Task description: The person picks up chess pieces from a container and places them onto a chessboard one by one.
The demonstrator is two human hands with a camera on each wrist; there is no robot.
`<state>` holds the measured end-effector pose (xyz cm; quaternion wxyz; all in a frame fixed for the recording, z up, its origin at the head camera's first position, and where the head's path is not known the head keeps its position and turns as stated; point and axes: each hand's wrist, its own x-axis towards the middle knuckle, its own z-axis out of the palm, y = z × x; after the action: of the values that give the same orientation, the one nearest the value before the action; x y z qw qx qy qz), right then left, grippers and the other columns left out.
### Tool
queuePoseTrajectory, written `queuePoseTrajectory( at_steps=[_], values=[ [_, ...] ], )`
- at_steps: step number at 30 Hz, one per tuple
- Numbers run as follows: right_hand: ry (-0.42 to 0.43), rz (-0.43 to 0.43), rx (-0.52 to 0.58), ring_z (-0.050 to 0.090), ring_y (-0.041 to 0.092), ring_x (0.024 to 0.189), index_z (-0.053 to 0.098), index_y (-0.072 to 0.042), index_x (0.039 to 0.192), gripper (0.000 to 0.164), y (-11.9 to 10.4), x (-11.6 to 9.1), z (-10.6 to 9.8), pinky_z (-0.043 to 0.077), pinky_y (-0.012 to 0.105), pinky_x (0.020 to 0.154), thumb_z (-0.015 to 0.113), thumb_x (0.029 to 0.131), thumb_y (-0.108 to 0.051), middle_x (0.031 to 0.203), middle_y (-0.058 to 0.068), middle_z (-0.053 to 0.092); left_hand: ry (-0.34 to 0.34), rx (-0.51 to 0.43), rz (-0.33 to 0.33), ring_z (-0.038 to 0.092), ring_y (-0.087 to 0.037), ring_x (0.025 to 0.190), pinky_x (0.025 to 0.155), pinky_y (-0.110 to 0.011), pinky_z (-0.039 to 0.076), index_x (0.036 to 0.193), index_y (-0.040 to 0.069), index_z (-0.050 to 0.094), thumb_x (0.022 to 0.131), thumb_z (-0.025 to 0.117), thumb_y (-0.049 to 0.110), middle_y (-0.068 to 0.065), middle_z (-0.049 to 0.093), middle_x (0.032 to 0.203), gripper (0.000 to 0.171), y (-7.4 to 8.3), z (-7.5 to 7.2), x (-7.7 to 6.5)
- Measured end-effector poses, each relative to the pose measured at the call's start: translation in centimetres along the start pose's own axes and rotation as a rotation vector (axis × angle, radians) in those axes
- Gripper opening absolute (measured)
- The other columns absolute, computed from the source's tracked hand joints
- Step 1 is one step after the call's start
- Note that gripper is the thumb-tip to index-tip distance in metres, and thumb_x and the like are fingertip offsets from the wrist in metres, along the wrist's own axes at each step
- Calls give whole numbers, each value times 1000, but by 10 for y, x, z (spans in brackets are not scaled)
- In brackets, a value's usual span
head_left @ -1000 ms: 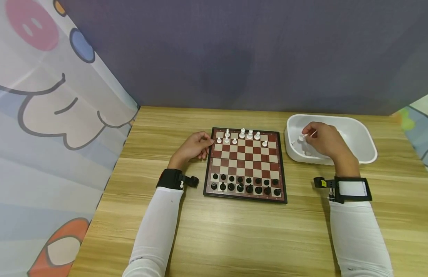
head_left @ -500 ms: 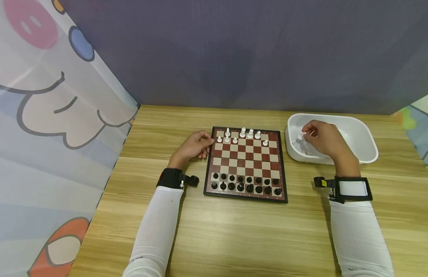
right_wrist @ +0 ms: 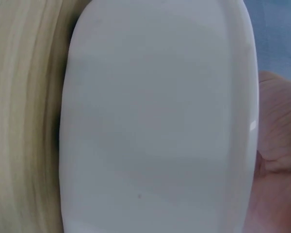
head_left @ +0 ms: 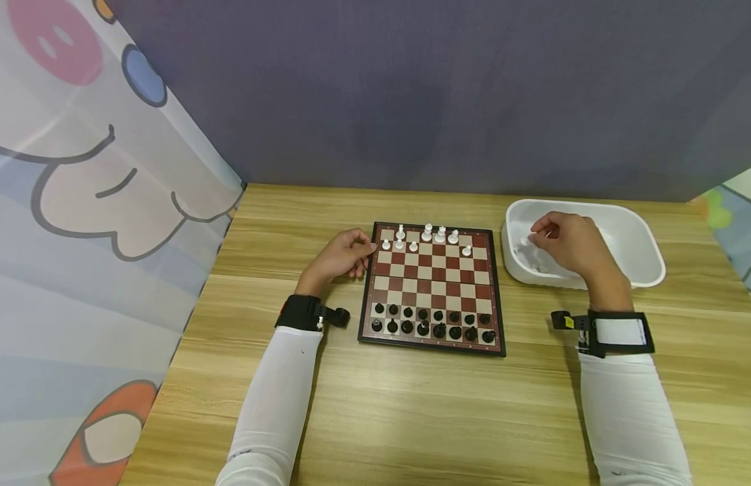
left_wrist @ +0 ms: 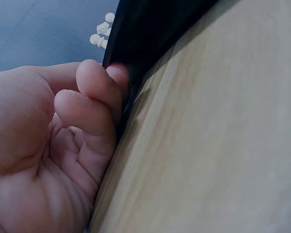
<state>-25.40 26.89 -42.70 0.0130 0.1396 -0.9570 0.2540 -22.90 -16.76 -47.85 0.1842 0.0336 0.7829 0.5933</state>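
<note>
A folding magnetic chessboard [head_left: 430,287] lies on the table. Its near two rows hold black chess pieces [head_left: 422,328]; several white chess pieces [head_left: 441,236] stand along the far rows. At the board's left edge my left hand [head_left: 341,255] grips the rim. The left wrist view shows its curled fingers [left_wrist: 89,114] against the dark side of the board. My right hand [head_left: 573,246] reaches into a white plastic tub [head_left: 639,253] and pinches a small white chess piece, mostly hidden by the fingertips. In the right wrist view, the tub's wall [right_wrist: 155,116] covers those fingers.
More white pieces [head_left: 538,268] lie at the tub's left end, under my right hand. The tub stands right of the board at the back of the wooden table [head_left: 412,412]. A dark grey partition [head_left: 400,94] rises behind, and a cartoon-printed curtain [head_left: 78,270] hangs at left.
Very little differs. My right hand stays in the tub, its fingertips shifting slightly among the white pieces. My left hand keeps its place on the board's edge.
</note>
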Motion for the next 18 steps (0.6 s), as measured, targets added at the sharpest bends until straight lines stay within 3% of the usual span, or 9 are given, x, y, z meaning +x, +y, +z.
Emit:
queuePoseTrajectory(
  at_steps=[7,18],
  values=[
    [37,11,-7,61,20,74,71,-3,96,19,-4,-2,-3,43,33,66,73,94,-21,84,14,72,3,12,2,54,-12,47,42,-20,44,112,4,57,105,59,19,-4,60,70,17,0,1,0],
    [84,-8,-6,63,26,75,71,-3,93,21,-9,-3,-4,44,35,66,76,93,-23,82,15,73,10,12,-9,54,-11,48,42,-20,44,111,4,58,105,59,19,-4,60,70,16,0,1,0]
  ],
)
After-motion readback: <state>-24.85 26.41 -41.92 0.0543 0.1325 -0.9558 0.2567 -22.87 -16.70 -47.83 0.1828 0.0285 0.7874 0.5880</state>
